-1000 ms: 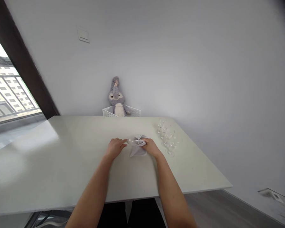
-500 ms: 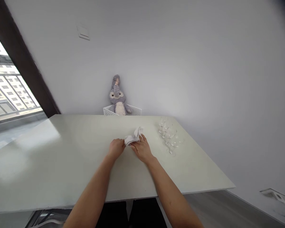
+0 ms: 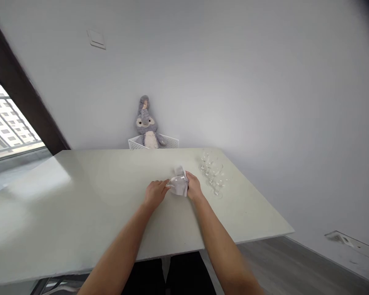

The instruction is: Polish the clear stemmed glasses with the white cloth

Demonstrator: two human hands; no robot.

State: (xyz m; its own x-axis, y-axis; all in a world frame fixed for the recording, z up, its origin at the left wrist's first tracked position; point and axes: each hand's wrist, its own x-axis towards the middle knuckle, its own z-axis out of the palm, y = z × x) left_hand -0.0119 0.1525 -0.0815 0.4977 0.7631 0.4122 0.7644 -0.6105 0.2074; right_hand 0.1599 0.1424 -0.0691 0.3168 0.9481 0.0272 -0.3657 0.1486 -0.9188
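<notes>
A clear stemmed glass (image 3: 176, 180) lies tilted sideways above the table, between my two hands. My left hand (image 3: 156, 192) is closed on its foot and stem end. Around the bowl end, my right hand (image 3: 193, 185) grips a white cloth (image 3: 181, 190), which spreads behind and below the glass. Whether the right fingers also touch the glass is hidden. Several more clear stemmed glasses (image 3: 214, 171) stand in a group on the table, to the right of my right hand.
The pale table (image 3: 104, 205) reaches back to a grey wall. Behind its far edge, a grey plush toy (image 3: 149, 127) sits in a white perforated basket (image 3: 171, 142). A window (image 3: 9, 119) is at the left.
The cloth has opened out and the glass now shows between my hands. My right hand has moved slightly right and turned. The view has shifted a little to the right.
</notes>
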